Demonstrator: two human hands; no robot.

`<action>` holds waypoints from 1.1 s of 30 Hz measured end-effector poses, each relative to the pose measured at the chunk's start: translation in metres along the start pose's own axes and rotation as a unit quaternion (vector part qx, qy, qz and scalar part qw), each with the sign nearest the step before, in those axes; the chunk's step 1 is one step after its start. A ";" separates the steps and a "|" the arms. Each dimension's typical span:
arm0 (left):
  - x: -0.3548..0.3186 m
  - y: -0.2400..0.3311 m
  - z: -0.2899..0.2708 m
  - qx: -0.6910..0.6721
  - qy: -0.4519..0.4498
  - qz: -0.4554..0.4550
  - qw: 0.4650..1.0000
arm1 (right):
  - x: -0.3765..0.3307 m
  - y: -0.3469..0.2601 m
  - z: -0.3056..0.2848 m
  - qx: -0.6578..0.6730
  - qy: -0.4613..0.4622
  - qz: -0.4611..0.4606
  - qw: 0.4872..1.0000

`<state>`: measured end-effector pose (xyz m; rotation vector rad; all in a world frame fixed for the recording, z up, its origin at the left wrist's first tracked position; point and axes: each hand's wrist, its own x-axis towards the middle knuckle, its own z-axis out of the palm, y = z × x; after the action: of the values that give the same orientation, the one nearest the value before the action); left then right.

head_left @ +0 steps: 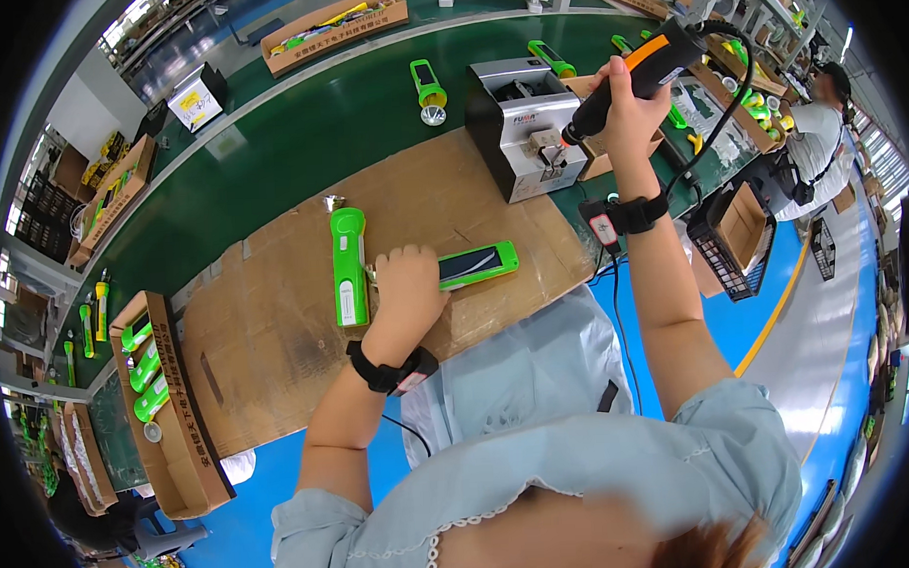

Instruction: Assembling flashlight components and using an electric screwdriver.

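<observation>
My right hand (631, 116) is wrapped round a black and orange electric screwdriver (657, 59), with a cable running from its rear end. The screwdriver's tip is at the front of a silver and black screw feeder (527, 146); whether it touches a screw is too small to tell. My left hand (411, 286) grips the head end of a green flashlight (482, 264) lying on the cardboard sheet, its dark panel facing up. The fingers hide that end. Left of this hand lies another green flashlight (350, 268), apart from it.
A cardboard sheet (276, 320) covers the near part of the green bench. At the left stands a carton (184, 434) with several green flashlights. Another flashlight (428, 90) lies beyond the sheet. A black crate (728, 244) stands at the right. A co-worker (820, 141) is farther right.
</observation>
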<state>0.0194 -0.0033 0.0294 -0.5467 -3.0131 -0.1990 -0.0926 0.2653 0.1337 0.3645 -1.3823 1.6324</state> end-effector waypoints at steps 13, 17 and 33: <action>0.009 0.009 0.021 -0.153 0.110 0.065 0.980 | -0.021 -0.004 -0.003 0.124 -0.199 0.170 0.957; 0.017 0.007 0.038 -0.173 0.166 0.085 0.967 | -0.073 -0.036 0.000 0.196 -0.171 0.177 0.949; 0.015 0.001 0.052 -0.236 0.203 0.090 0.946 | -0.127 -0.050 0.030 0.168 -0.216 0.172 0.946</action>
<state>0.0032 0.0103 -0.0207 -0.7055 -2.4908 -0.9124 0.0026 0.1771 0.0823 0.7503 -1.5464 2.1823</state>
